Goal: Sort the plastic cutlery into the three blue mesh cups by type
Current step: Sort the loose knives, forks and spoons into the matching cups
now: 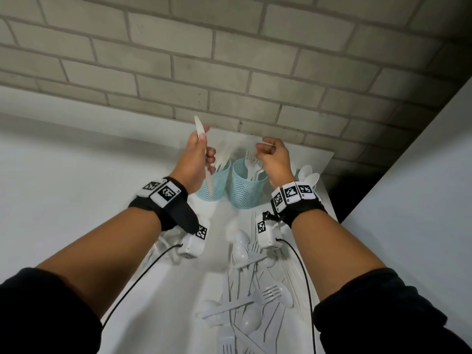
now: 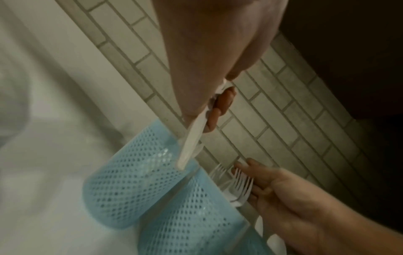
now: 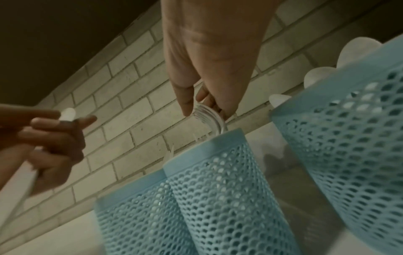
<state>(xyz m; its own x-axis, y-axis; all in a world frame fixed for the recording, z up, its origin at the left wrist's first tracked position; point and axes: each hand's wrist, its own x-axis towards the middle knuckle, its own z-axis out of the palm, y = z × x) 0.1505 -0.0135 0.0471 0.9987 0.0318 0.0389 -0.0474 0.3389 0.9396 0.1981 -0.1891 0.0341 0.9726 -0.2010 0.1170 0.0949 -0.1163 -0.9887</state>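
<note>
**Cutlery sorting station: both hands raised over the mesh cups**

- Left hand (image 1: 196,159): fingers curled round a white plastic knife (image 1: 204,149), held near upright above the left mesh cup (image 1: 213,186); the rounded end stands clear above the thumb, the other end hangs in front of the cup's wall.
- Right hand (image 1: 274,159): above the middle mesh cup (image 1: 245,187), fingertips pinching the head of a white fork (image 3: 208,119) whose handle runs down into that cup, as the right wrist view shows.
- Left mesh cup: pale blue, upright at the back of the worktop (image 1: 212,251), holding white cutlery that shows blurred at its rim.
- Middle mesh cup: pale blue, just beside the left one, their walls close or touching; holds several forks, tines up.
- Right mesh cup (image 3: 353,131): pale blue, set apart from the middle one, mostly hidden behind the right wrist in the head view; holds spoons (image 1: 309,175), bowls up.
- Unsorted pile (image 1: 252,297): white forks, spoons and knives lying crossed over one another on the near part of the worktop, between the forearms.
- Wrist gear: black bands with black-and-white marker tags and a small white camera unit on each wrist, black cables trailing.
- Backdrop: grey brick wall (image 1: 229,60) right behind the cups.
</note>
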